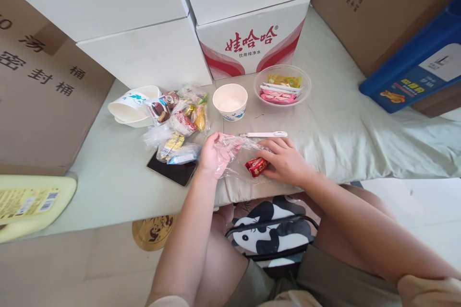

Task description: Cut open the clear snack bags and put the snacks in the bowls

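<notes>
Near the table's front edge, a thin clear plastic bag (232, 153) spreads between my two hands. My left hand (212, 156) grips the bag's left side, its fingers partly seen through the film. My right hand (286, 160) is at the bag's other side, with thumb and fingers around the right end of a small red wrapped packet (256, 166). Film covers part of that packet, so I cannot tell if it lies fully inside. Just beyond the hands lies a white utility knife (264, 134). A white paper bowl (230, 100) stands upright behind it.
Bagged snacks (185, 117) are piled at the left, beside tilted paper bowls (133, 105) and partly over a black phone (173, 170). A clear round tub (306, 87) holds pink and yellow packets. Cartons (252, 43) wall the back; a blue container (414, 67) stands right.
</notes>
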A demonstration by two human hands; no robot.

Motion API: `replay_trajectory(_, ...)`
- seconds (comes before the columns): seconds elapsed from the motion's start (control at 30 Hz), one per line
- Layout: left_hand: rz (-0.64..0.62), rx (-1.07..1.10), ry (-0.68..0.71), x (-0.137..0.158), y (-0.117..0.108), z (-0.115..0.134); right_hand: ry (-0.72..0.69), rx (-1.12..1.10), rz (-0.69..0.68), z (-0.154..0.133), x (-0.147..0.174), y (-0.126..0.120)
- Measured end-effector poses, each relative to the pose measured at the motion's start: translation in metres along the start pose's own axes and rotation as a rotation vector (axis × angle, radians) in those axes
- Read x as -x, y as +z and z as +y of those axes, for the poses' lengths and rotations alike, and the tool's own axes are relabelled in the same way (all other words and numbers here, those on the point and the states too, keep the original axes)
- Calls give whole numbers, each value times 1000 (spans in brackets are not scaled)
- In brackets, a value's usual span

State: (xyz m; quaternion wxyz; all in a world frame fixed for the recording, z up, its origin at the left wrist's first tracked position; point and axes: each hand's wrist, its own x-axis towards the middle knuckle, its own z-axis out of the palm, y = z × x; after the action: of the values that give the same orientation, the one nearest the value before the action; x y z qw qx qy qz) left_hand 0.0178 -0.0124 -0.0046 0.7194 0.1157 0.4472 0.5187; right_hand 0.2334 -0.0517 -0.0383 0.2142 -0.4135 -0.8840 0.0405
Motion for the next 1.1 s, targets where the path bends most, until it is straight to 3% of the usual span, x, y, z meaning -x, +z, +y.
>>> replay_trajectory(0.47,121,-74,11,-7,-6,-3,31,106,154,-7,1,0)
replay_trajectory(0.87,141,-95,13,-5,-5,-4,-8,-70,24,-3,-2,-4)
replay_trajectory(1.1,177,-148,25,-8,-3,-5,90,-216,-13,4,-2,-2)
